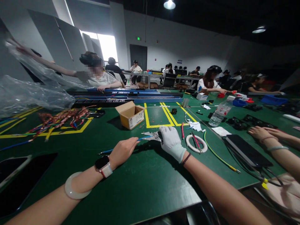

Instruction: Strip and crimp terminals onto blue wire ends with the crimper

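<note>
My bare left hand point(123, 150) is closed on a blue cable point(106, 152), whose one end sticks out to the left over the table. The cable's other end reaches the jaws of a silver wire stripper point(152, 136). In a white glove, my right hand point(170, 140) grips the stripper's dark handle. An open cardboard box point(131, 116) stands just behind the tool. To the right of the glove lie a short red cable point(182, 130), a white ring of tape point(188, 144) and a yellow-green cable point(219, 160).
Copper-ended wires point(63, 120) are heaped at the left, near clear plastic film point(42, 93) held by a person. A water bottle point(221, 112), a black power bank point(248, 151) and another person's hands point(262, 133) are at the right. Dark devices point(25, 181) lie at the left front.
</note>
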Demonstrator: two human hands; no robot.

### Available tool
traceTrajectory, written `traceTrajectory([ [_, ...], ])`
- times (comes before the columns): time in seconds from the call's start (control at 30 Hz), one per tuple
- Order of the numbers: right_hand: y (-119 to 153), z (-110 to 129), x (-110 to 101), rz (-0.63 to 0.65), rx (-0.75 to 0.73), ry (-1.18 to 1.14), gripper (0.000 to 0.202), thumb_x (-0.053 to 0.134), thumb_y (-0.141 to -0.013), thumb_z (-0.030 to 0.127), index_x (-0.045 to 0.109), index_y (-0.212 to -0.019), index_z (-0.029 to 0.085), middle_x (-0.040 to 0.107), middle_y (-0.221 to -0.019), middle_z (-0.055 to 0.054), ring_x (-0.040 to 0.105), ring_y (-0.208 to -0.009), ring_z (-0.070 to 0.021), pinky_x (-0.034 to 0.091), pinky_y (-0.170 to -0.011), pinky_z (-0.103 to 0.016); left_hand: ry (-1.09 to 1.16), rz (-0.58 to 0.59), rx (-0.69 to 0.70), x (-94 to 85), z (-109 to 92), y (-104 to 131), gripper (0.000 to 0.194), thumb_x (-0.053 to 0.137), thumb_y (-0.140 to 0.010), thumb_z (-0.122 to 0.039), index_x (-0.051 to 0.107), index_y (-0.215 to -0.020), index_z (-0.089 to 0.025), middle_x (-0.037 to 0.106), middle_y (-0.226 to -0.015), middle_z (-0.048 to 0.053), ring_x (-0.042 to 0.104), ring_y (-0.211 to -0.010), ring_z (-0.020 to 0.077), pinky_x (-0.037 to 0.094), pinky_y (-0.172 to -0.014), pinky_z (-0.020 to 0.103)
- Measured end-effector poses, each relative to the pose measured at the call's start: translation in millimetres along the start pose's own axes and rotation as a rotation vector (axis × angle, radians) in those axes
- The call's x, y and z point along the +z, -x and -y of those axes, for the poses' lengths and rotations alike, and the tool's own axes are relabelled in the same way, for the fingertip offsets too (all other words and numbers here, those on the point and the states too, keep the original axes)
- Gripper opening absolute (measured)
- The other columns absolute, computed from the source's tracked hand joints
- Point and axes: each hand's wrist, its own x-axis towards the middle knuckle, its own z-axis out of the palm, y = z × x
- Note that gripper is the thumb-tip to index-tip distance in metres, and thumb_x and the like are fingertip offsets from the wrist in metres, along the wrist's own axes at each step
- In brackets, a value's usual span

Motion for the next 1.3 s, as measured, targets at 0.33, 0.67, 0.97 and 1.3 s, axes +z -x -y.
traceTrajectory([
  [0.33,-1.2,-18.5,24.5,-0.123,-0.19,-0.224,0.043,0.047,-0.069,0.01,0.051,-0.112,0.009,0.058,-0.108,-0.017,0.049,-0.106,-0.0263,0.034,-0.102,-0.046,0.006,0.001,0.023,2.0,0.7,0.2,0.046,0.025,-0.102,-0.035,0.063,-0.102,-0.009,0.072,-0.095,0.013,0.07,-0.082,0.0205,0.057,-0.07,0.032],
  [0.67,-0.9,-11.6,18.2,0.005,-0.045,-0.138,0.031,0.054,-0.074,0.014,0.057,-0.105,0.013,0.061,-0.099,-0.012,0.053,-0.092,-0.0237,0.04,-0.085,-0.033,0.025,0.089,-0.02,3.0,5.5,1.2,0.041,0.027,-0.101,-0.032,0.062,-0.105,-0.011,0.071,-0.097,0.013,0.069,-0.084,0.0206,0.056,-0.075,0.033],
  [0.97,-2.6,-10.1,16.6,0.07,0.012,-0.088,0.025,0.055,-0.079,0.022,0.057,-0.104,0.017,0.062,-0.098,-0.009,0.054,-0.089,-0.0227,0.037,-0.08,-0.03,0.041,0.153,-0.052,4.4,8.2,1.5,0.032,0.033,-0.1,-0.026,0.06,-0.107,-0.011,0.07,-0.1,0.013,0.069,-0.086,0.0214,0.056,-0.076,0.033],
  [1.3,-5.3,-8.6,18.8,0.094,0.023,-0.07,0.016,0.056,-0.082,0.028,0.056,-0.095,0.018,0.064,-0.088,-0.005,0.057,-0.081,-0.0201,0.035,-0.07,-0.028,0.017,0.212,-0.121,6.0,7.7,-1.5,0.029,0.035,-0.1,-0.029,0.06,-0.101,-0.015,0.07,-0.098,0.01,0.069,-0.085,0.0206,0.054,-0.075,0.031],
])
